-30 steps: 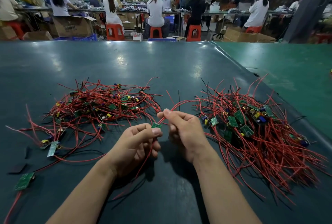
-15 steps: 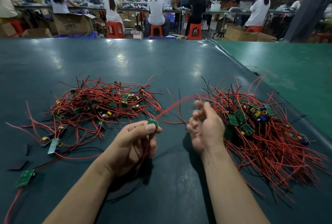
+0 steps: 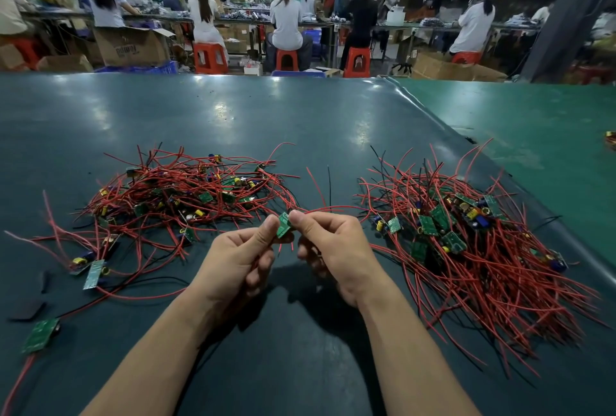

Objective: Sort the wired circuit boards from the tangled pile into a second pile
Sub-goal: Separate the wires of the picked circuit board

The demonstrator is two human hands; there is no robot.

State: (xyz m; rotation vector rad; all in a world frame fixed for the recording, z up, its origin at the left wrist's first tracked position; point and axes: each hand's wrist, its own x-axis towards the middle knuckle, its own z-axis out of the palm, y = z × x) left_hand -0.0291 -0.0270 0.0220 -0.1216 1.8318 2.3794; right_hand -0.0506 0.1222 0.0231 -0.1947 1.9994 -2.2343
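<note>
A small green circuit board [image 3: 283,225] with red wires is held above the table between the two piles. My left hand [image 3: 233,259] pinches its left edge between thumb and forefinger. My right hand [image 3: 333,250] pinches its right edge, and a red wire runs from there to the right. A tangled pile [image 3: 180,199] of red-wired boards lies on the left. A second pile [image 3: 466,242] of boards with long red wires lies on the right.
The dark green table mat [image 3: 300,122] stretches far ahead. Loose boards [image 3: 40,335] and a second loose board [image 3: 94,274] lie at the near left. A lighter green mat [image 3: 533,135] adjoins on the right. Several workers sit on red stools [image 3: 210,58] beyond the table.
My right hand had moved right toward the second pile with fingers loose; it has now come back to the middle and pinches the board that my left hand kept holding.
</note>
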